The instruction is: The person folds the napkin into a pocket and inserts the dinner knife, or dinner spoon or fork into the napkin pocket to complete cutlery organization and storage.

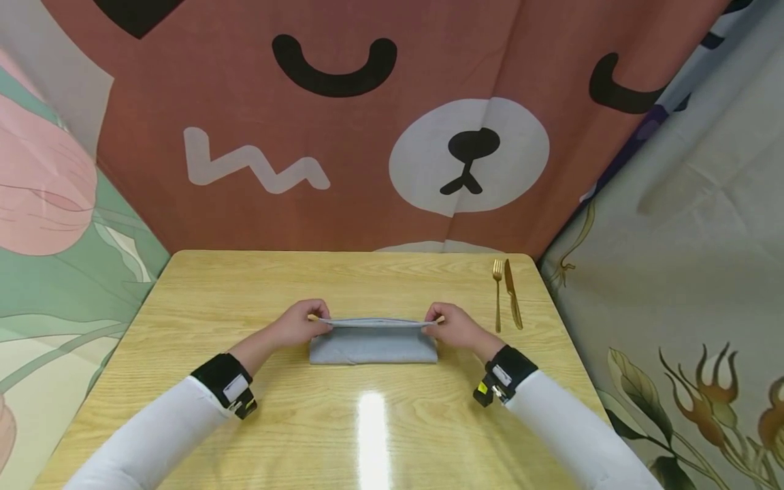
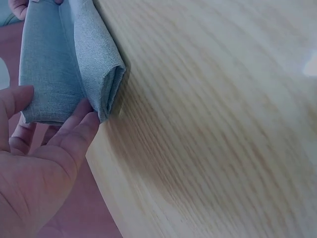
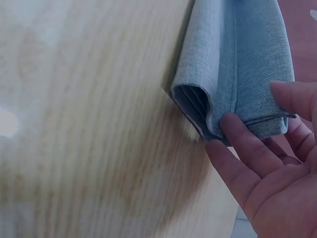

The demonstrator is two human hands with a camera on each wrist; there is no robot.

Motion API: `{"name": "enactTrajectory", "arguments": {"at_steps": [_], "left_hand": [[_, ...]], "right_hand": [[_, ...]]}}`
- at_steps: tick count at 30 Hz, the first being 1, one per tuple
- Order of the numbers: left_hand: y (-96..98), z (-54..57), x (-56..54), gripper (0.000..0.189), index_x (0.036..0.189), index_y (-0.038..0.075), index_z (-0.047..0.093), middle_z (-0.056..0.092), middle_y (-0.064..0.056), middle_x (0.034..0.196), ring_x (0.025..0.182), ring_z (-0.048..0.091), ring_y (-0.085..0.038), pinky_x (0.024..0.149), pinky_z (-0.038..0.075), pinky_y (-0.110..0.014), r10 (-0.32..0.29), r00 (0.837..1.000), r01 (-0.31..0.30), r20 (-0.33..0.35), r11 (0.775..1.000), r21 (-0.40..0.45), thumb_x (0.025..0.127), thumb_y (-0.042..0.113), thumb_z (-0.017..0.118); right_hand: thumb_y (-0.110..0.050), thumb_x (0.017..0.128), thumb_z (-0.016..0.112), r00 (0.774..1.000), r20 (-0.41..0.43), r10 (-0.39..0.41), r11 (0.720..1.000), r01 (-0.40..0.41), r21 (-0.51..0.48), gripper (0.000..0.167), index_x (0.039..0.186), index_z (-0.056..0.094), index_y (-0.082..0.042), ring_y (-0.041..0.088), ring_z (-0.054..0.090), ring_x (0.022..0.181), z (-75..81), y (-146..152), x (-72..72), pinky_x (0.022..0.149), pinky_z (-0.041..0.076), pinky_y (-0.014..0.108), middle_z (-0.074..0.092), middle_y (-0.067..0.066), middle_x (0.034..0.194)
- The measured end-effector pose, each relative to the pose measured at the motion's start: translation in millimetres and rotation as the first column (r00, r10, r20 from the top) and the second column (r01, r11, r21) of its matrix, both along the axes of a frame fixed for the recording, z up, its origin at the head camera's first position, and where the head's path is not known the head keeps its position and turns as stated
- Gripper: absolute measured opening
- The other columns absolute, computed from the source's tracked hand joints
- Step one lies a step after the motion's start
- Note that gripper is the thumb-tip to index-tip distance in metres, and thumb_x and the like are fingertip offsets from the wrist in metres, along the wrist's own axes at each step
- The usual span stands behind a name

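Note:
A folded blue-grey cloth [image 1: 373,347] lies across the middle of the wooden table, its far edge lifted off the surface. At the cloth's left end, my left hand [image 1: 304,321] pinches that raised edge between thumb and fingers. My right hand [image 1: 453,324] grips the same edge at the right end. In the left wrist view, the thumb and fingertips of the left hand [image 2: 49,148] hold a corner of the layered cloth [image 2: 49,64]. The right wrist view has the right hand [image 3: 277,168] on the other corner, beside an open, rounded fold of the cloth [image 3: 198,64].
A gold fork [image 1: 497,292] and a gold knife [image 1: 513,296] lie side by side at the table's far right. The wooden table [image 1: 294,435] ends at a brown bear-print curtain [image 1: 245,218] behind. Patterned curtains hang along both sides.

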State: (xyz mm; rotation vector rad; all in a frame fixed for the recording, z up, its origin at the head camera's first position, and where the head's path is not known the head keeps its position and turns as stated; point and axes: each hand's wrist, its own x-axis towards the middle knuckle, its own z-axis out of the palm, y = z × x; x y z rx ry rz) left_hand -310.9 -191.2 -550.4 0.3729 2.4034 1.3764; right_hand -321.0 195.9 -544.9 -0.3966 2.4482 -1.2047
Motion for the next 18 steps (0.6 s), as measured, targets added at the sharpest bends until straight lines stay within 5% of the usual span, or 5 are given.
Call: {"name": "enactTrajectory", "arguments": {"at_steps": [8, 13, 18], "left_hand": [[-0.3, 1.9, 9.6, 0.011, 0.091, 0.006, 0.06, 0.062, -0.012, 0.107, 0.089, 0.059, -0.016, 0.072, 0.051, -0.03, -0.065, 0.998, 0.065, -0.026, 0.998, 0.02, 0.094, 0.006, 0.07], [1.5, 7.2, 17.2, 0.014, 0.09, 0.013, 0.06, 0.06, -0.006, 0.098, 0.083, 0.053, -0.017, 0.07, 0.046, -0.028, -0.151, 0.982, 0.135, -0.114, 0.982, -0.133, 0.092, 0.007, 0.072], [4.7, 9.3, 24.0, 0.018, 0.086, 0.017, 0.06, 0.057, 0.001, 0.089, 0.084, 0.051, -0.015, 0.072, 0.045, -0.026, -0.243, 0.941, 0.172, -0.235, 0.943, -0.284, 0.09, 0.01, 0.076]], "right_hand": [[-0.014, 0.097, 0.07, 0.998, 0.009, 0.058, 0.998, -0.058, -0.007, 0.012, 0.095, 0.059, -0.01, 0.013, 0.056, 0.072, -2.2, 1.1, 14.1, 0.057, 0.044, 0.026, 0.061, 0.007, 0.105], [-0.013, 0.094, 0.074, 0.993, -0.074, 0.095, 0.993, -0.09, 0.075, 0.014, 0.09, 0.061, -0.013, 0.014, 0.054, 0.079, -2.5, 1.0, 22.6, 0.062, 0.045, 0.025, 0.06, 0.005, 0.1], [-0.012, 0.091, 0.076, 0.976, -0.171, 0.136, 0.984, -0.113, 0.138, 0.018, 0.086, 0.06, -0.016, 0.014, 0.051, 0.08, -4.3, 0.7, 27.4, 0.068, 0.044, 0.024, 0.056, 0.001, 0.092]]}}
